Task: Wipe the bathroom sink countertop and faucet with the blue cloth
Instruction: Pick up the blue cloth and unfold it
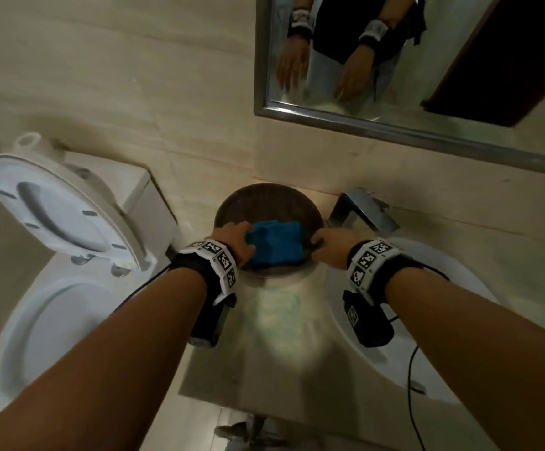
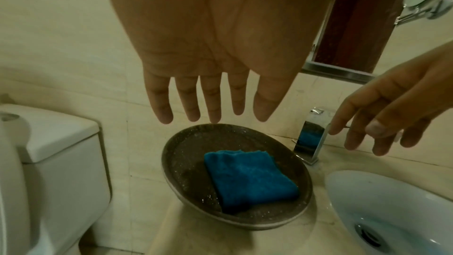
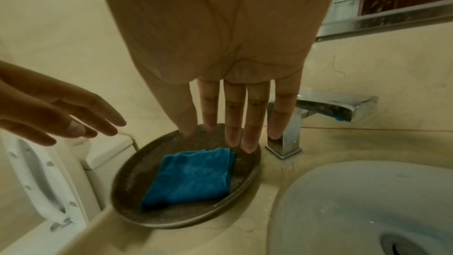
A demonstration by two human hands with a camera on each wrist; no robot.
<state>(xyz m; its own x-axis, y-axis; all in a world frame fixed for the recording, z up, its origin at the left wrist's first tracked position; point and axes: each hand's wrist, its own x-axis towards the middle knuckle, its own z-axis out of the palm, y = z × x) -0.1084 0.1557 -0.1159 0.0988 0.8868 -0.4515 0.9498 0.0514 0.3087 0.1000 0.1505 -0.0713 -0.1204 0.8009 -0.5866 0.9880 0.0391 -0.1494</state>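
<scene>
Below both spread hands (image 2: 213, 46), blue cloth (image 2: 247, 179)

Beige tiled walls (image 1: 134, 76), framed mirror (image 1: 427, 60), white toilet (image 1: 69, 239) (lid up), dim light.

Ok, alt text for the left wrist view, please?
An open left hand hovers above a folded blue cloth lying in a dark oval dish on the countertop. The right hand reaches in beside the chrome faucet.

Countertop (image 1: 274, 323) (beige stone): dish (image 2: 186, 154), faucet (image 3: 289, 143)
</scene>
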